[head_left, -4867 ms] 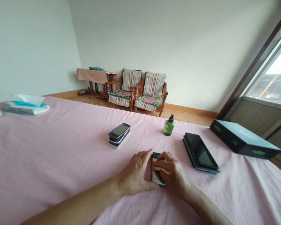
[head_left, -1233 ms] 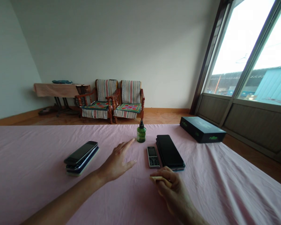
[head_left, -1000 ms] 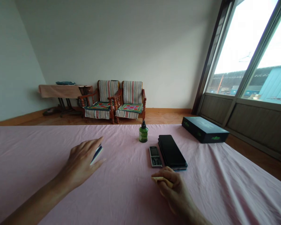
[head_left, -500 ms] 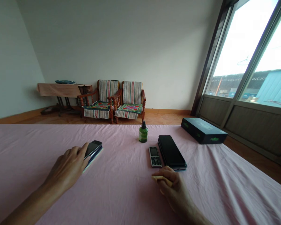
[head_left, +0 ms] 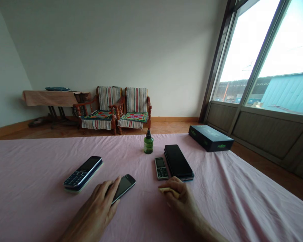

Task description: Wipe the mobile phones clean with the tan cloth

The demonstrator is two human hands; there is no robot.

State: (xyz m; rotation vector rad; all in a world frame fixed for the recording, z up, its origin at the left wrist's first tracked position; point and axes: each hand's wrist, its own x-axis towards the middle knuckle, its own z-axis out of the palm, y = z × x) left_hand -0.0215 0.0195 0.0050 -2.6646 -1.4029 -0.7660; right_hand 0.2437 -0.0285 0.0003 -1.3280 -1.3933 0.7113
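My left hand (head_left: 99,203) is closed around a dark mobile phone (head_left: 125,186), low over the pink cloth. To its upper left lies a dark keypad phone (head_left: 83,173) on top of another flat item, screen up. My right hand (head_left: 179,195) pinches a yellowish folded cloth (head_left: 170,192), most of it hidden in the fingers. Just beyond that hand lies a small silver-edged keypad phone (head_left: 161,168). Beside it, to the right, is a stack of larger black phones or tablets (head_left: 178,162).
A green spray bottle (head_left: 148,144) stands upright near the far edge of the pink-covered table (head_left: 35,161). A black box (head_left: 210,137) with green lettering lies at the far right. Two wooden chairs (head_left: 133,117) and a cloth-covered side table (head_left: 50,98) are by the wall.
My left hand has moved right and nearer, lifting a phone off the left stack and uncovering the keypad phone. My right hand keeps its pinch on the cloth. The view has turned slightly right.
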